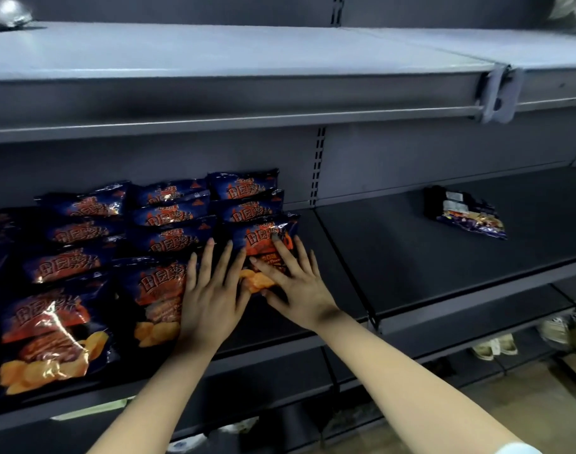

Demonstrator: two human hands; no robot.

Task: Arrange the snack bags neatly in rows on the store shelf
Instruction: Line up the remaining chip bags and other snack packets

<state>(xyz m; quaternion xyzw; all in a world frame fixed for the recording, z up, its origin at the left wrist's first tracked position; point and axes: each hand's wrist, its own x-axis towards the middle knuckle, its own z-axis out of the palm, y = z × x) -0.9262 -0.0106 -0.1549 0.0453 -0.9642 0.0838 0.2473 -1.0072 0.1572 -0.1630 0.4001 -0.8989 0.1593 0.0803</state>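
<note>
"While both hands lie on the stock, what does the head view show?"

"Snack bags (83, 257) lie face up in overlapping rows on the left bay of the shelf (411, 257). Left hand (211, 299): fingers straight, resting flat across the gap between the middle row and the right-hand row. Right hand (296, 283): fingers straight and spread, pressing flat on the front bag (267, 240) of the right-hand row. Neither hand grips anything. One stray bag (466, 214) lies well apart, in the right bay."

"Handling?"

"Judged light, air-filled and soft. The glossy film will likely slide under a palm, and the contents are probably brittle, so pressure should be gentle. Best nudged with flat palms at the side edges, or lifted by the top seam. The right-hand row ends short of its neighbours, and the stray bag could extend it."
</note>
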